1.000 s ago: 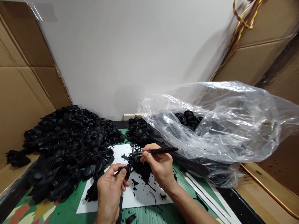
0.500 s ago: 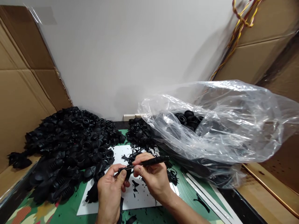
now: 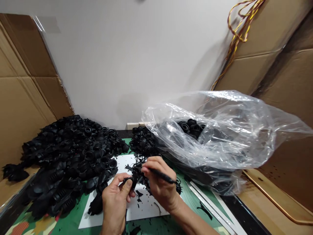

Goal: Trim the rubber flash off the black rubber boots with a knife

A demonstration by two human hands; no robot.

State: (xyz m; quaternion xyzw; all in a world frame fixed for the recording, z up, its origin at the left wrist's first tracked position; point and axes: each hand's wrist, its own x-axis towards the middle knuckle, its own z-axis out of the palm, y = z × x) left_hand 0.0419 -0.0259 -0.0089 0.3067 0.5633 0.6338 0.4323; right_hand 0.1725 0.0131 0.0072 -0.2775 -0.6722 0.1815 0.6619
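Note:
My left hand [image 3: 116, 195] pinches a small black rubber part [image 3: 132, 184] between thumb and fingers, above a white sheet [image 3: 144, 205]. Beside it, to the right, my right hand [image 3: 161, 186] is closed round a craft knife [image 3: 162, 175] with a dark wrapped handle. The handle slants down to the right; the blade is hidden in this view. Black rubber scraps [image 3: 139, 194] lie scattered on the sheet under both hands. A large heap of ridged black rubber parts [image 3: 78, 153] with ragged edges spreads to the left.
At right, a clear plastic bag [image 3: 225, 130] stands open with black rubber parts [image 3: 192, 125] inside. More scraps pile up [image 3: 144, 140] behind the sheet. White strips [image 3: 210, 205] lie on the green mat [image 3: 193, 202]. Cardboard [image 3: 22, 65] rises at the left; twisted wires [image 3: 234, 42] hang at right.
My right hand has turned and drawn the knife away from the rubber part, its handle now tipping downward. My left hand keeps its pinch. The whole view has shifted slightly.

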